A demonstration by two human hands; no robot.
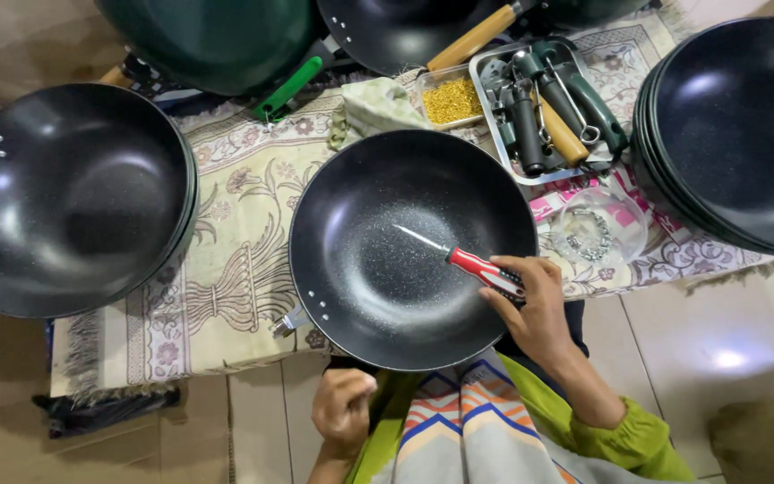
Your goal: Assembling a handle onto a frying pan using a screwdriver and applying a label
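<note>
A black wok pan (387,296) with no handle lies on a patterned cloth in front of me, its metal handle bracket (290,320) at the lower left rim. My right hand (530,305) grips a red-handled screwdriver (481,267), whose shaft points up-left over the pan's inside. My left hand (342,410) hovers below the pan's near rim with fingers curled, and I cannot see anything in it.
Stacks of black woks sit at the left (64,197) and right (736,134). A metal tray (494,67) of handles and tools, a small box of yellow screws (451,99), a clear bag of hardware (597,229) and handled pans (226,36) lie behind.
</note>
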